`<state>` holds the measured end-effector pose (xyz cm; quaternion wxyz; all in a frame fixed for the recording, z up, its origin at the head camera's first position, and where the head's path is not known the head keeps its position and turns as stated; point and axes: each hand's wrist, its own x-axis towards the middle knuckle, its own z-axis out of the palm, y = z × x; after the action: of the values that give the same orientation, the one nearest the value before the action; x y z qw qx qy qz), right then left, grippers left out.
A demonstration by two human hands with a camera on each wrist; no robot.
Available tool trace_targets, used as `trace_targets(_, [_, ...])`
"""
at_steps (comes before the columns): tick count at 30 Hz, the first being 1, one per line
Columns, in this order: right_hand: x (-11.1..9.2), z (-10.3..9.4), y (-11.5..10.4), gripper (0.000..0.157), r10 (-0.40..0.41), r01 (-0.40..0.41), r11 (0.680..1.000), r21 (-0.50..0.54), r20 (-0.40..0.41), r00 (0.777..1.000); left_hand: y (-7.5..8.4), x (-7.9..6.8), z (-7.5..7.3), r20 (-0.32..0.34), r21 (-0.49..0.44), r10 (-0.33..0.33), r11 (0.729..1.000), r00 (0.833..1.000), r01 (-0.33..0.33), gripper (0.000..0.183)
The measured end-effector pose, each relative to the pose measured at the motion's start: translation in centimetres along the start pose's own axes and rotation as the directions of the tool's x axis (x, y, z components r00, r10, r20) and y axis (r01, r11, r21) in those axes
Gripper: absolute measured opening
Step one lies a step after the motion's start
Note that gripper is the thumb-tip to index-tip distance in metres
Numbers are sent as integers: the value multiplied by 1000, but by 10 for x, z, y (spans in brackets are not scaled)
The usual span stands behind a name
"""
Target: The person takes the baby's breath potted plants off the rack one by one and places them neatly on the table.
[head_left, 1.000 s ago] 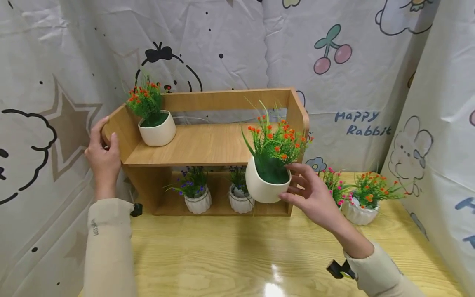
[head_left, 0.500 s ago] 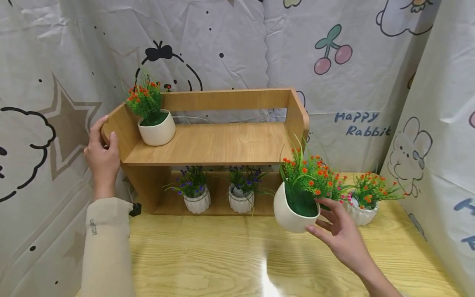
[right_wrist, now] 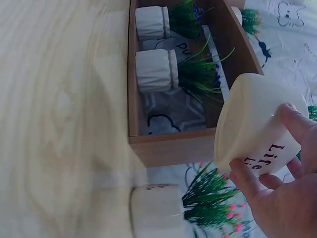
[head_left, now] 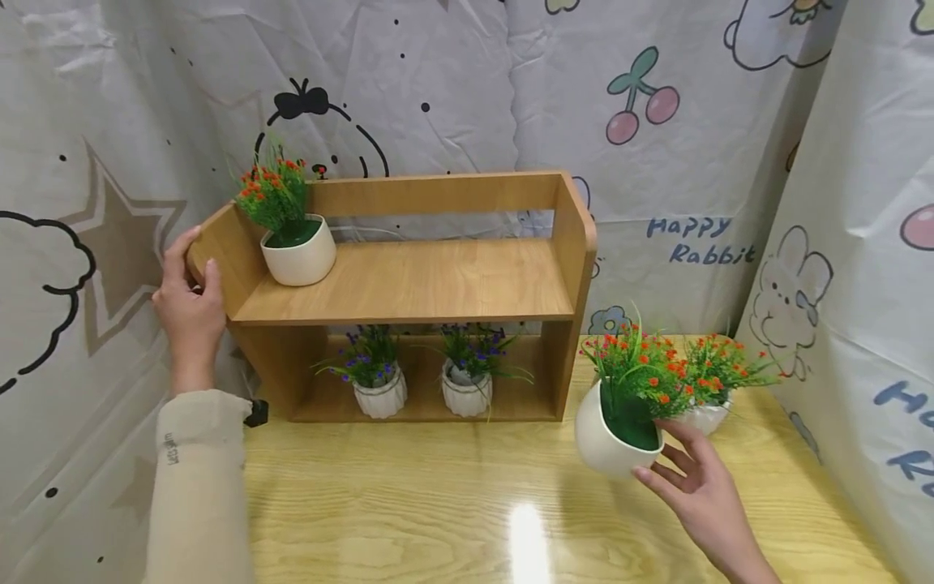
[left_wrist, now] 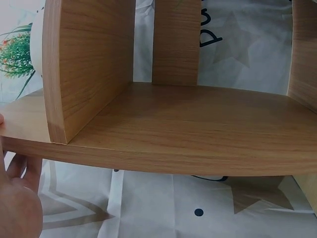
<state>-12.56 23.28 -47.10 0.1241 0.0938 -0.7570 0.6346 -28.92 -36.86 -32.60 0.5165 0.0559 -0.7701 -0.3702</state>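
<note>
Left hand (head_left: 191,308) grips shelf (head_left: 438,280); right hand (head_left: 704,495) pinches orange-flowered pot (head_left: 604,444), moved lower, right of shelf, not yet set down.

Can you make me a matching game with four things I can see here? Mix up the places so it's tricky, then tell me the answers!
Things:
1. Left hand
2. Tilted cream pot
3. Purple-flowered plants
4. Cherry picture

Places:
A. Inside the lower part of the wooden shelf
B. On the hanging cloth
C. In the grip of the right hand
D. Holding the side of the wooden shelf

Right pairs: 1-D, 2-C, 3-A, 4-B
</note>
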Motion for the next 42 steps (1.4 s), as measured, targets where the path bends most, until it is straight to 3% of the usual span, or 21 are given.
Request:
trace_targets(6, [-3, -3, 13, 69, 60, -60, 998, -2, -42, 997, 24, -8, -8, -22, -1, -12, 1000, 1000, 12, 42])
trace_targets(16, [-9, -11, 25, 66, 139, -144, 985, -98, -61, 988, 28, -8, -4, -16, -11, -11, 1000, 1000, 10, 42])
trace_targets(27, [-12, -18, 38, 71, 270, -285, 942, -179, -102, 957, -14, 3, 4, 19, 21, 2, 1000, 1000, -2, 41])
trace_targets(34, [-15, -23, 44, 74, 347, -360, 908, -217, -95, 933, -16, 4, 2, 21, 13, 11, 1000, 1000, -11, 41])
trace_targets(42, [-15, -27, 50, 74, 364, -376, 905, -200, -93, 927, -17, 3, 3, 19, 24, 6, 1000, 1000, -6, 41])
